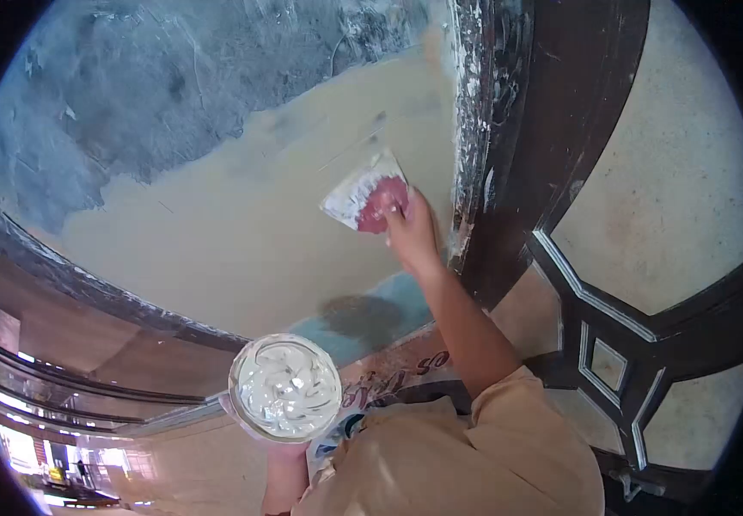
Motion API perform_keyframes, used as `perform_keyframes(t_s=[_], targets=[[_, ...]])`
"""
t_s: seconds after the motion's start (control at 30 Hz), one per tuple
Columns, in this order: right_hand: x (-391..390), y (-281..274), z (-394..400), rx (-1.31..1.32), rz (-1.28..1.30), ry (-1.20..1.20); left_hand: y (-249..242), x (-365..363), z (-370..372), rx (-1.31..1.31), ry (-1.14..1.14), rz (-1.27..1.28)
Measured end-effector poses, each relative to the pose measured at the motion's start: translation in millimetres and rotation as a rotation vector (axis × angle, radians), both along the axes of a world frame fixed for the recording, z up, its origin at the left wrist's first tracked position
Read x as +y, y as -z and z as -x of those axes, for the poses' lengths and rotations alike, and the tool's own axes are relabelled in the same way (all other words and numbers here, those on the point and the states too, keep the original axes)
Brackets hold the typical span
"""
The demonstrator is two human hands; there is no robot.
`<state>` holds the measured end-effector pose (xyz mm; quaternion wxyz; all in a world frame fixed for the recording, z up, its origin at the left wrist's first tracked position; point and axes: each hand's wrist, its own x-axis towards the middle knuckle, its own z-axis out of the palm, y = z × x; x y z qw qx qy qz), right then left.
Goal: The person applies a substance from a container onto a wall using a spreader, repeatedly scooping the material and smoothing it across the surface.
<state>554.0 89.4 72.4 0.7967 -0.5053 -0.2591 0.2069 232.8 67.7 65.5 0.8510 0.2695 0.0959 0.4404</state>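
Observation:
In my right hand (416, 234) is a pink putty scraper (380, 201), its broad blade smeared with white putty. The fingers are closed round its near end, and the blade overlaps the cream-coated part of the wall (242, 224). Low in the view, my left hand (289, 451) supports a round tub (235, 404) from beneath, its fingers mostly hidden by it. White putty (290, 387) with a ridged, glossy surface fills the tub almost to the rim.
Rough blue-grey wall (156, 95) lies beyond the cream coat. A dark, paint-spattered frame (492, 112) borders it on the right, beside panelled woodwork (599, 297) with silvery trim. Another dark edge (122, 297) curves along the left. Printed sheeting (401, 378) lies below the wall.

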Motion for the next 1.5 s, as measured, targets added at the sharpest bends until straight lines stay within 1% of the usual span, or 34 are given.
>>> perform_keyframes(t_s=[0.07,0.13,0.17,0.2,0.23,0.27,0.3,0.33,0.4,0.43,0.47,0.5,0.53,0.57,0.6,0.67,0.73,0.77,0.8,0.87,0.93,1.0,1.07,1.1,1.13,1.2,1.23,1.27,1.33,1.37,1.4,1.47,1.5], targets=[[2,60,-3,-0.065,0.15,0.143,4,2,5,-0.034,0.01,0.047],[-8,111,10,0.052,0.193,0.147,6,2,9,-0.012,-0.029,0.029],[-8,163,11,0.044,0.298,0.154,11,5,13,-0.006,0.016,0.039],[-12,204,12,0.035,0.4,0.162,14,6,16,0.0,0.062,0.047],[-27,214,19,0.032,0.399,0.163,12,7,15,-0.04,0.116,0.086],[-39,221,25,0.083,0.389,0.112,11,8,13,-0.045,0.115,0.083],[-43,222,29,0.134,0.381,0.057,10,9,11,-0.04,0.108,0.075],[-47,205,34,0.129,0.382,0.05,10,8,11,-0.033,0.099,0.07],[-64,162,45,0.187,0.422,-0.177,7,7,7,-0.032,0.077,0.065],[-67,138,51,0.181,0.423,-0.187,4,8,4,-0.079,0.098,0.11],[-69,113,58,0.078,0.351,-0.211,2,7,4,-0.124,0.12,0.154],[-71,93,65,-0.024,0.273,-0.234,6,10,5,-0.114,0.104,0.144],[-71,77,69,-0.029,0.268,-0.242,7,12,3,-0.067,0.102,0.11],[-72,63,73,-0.116,0.227,-0.301,4,12,1,-0.08,0.089,0.126],[-70,55,76,-0.203,0.185,-0.359,1,12,-2,-0.094,0.077,0.142],[-71,52,85,-0.206,0.139,-0.36,-3,13,-7,-0.098,0.08,0.12],[-77,40,93,-0.628,0.093,-0.246,-5,12,-10,-0.1,0.079,0.104],[-83,25,101,-0.656,0.137,-0.218,-6,12,-12,-0.14,0.11,0.11],[-83,26,104,-0.661,0.134,-0.23,-6,11,-12,-0.178,0.142,0.117],[-85,30,110,-0.795,0.087,-0.119,-3,9,-13,-0.194,0.146,0.091],[-87,36,109,-0.795,0.132,-0.137,2,5,-14,-0.192,0.116,0.122],[-87,42,103,-0.848,0.174,-0.106,3,1,-16,-0.227,0.136,0.157],[-88,49,95,-0.851,0.215,-0.153,5,-4,-19,-0.264,0.139,0.182],[-88,52,90,-0.917,0.236,-0.148,10,-5,-19,-0.187,0.117,0.138],[-88,54,86,-0.982,0.258,-0.144,12,-7,-20,-0.188,0.111,0.142],[-91,49,79,-1.018,0.286,-0.148,16,-12,-22,-0.161,0.054,0.108],[-92,48,75,-1.051,0.316,-0.144,18,-15,-23,-0.261,0.074,0.178],[-92,49,71,-1.055,0.318,-0.155,22,-17,-23,-0.264,0.065,0.183],[-89,54,60,-1.102,0.394,-0.169,29,-20,-24,-0.122,0.0,0.146],[-88,55,56,-1.054,0.282,-0.14,31,-22,-25,-0.153,0.045,0.114],[-90,55,51,-1.061,0.279,-0.151,32,-24,-26,-0.159,0.034,0.116],[-93,52,43,-0.963,0.492,-0.111,31,-28,-27,-0.258,0.024,0.201],[-92,43,42,-0.701,0.489,-0.144,33,-29,-27,-0.219,-0.005,0.191]])
